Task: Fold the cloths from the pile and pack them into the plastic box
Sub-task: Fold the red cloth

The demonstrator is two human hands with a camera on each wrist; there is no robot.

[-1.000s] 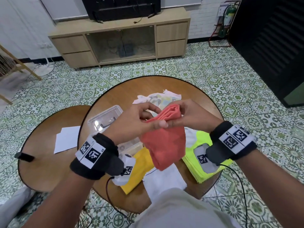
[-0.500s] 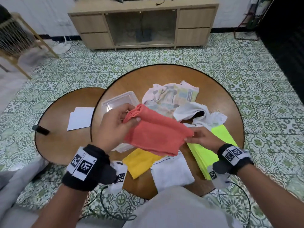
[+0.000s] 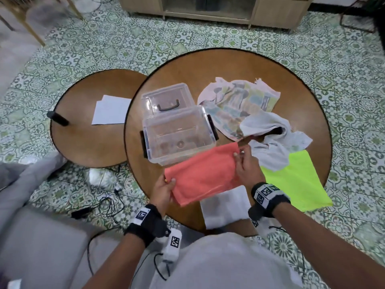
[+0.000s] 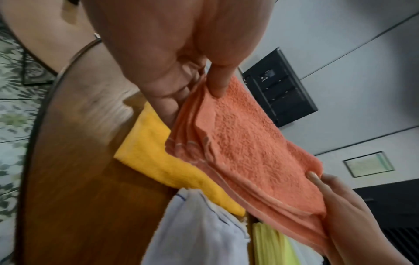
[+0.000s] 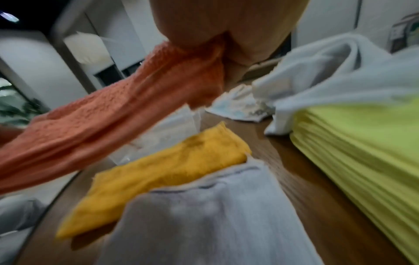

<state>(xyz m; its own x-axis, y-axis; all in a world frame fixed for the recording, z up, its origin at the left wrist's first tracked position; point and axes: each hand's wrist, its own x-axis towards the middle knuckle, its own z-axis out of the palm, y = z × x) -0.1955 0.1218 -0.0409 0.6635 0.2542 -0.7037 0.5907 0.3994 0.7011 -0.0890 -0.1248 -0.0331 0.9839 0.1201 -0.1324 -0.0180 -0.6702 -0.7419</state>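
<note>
Coral folded cloth (image 3: pixel 203 174) pinched between left hand (image 3: pixel 163 189) and right hand (image 3: pixel 246 166); no readable writing.

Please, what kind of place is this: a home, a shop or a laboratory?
Most likely a living room at home: a low wooden TV cabinet on a patterned tiled floor, and round wooden coffee tables holding household cloths.

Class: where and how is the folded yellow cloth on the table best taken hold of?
Pinch the yellow cloth at its stacked short edge nearest the table rim, coming from the person's side. It lies flat, and the orange towel held above covers its far part.
</note>
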